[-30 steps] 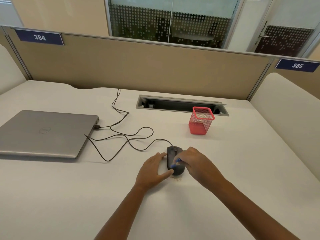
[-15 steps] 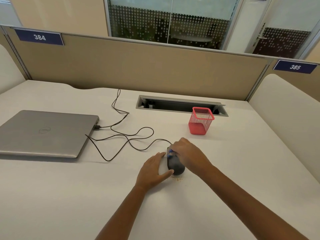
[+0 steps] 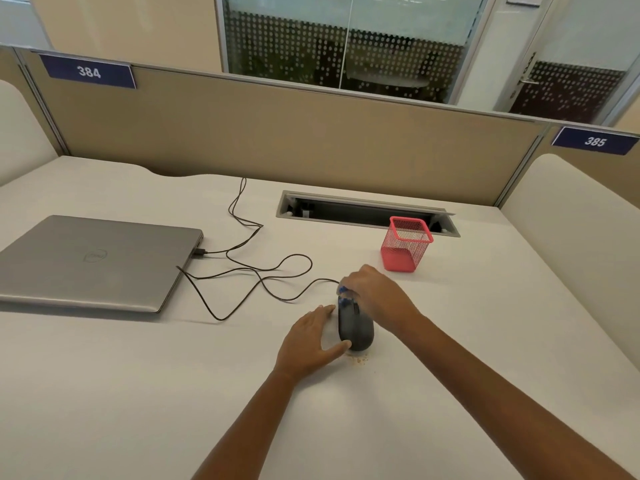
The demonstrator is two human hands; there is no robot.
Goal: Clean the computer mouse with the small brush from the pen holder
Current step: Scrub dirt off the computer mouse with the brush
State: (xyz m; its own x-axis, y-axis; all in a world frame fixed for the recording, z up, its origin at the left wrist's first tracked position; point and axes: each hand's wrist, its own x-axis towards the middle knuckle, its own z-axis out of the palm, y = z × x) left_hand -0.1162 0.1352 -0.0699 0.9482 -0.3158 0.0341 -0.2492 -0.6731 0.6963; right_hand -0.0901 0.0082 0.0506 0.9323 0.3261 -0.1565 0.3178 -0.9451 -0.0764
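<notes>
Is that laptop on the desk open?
No, the laptop lies shut, with the logo on its lid facing up.

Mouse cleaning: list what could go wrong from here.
1. Crumbs lie on the desk at the near end of the mouse, by the left hand; they could get pushed back under it.
2. The right hand holds the brush at the mouse's front, where the cable leaves; a snag could tug the laptop plug.
3. The left hand only touches the mouse's left side, so a hard stroke might slide it rightward.
</notes>
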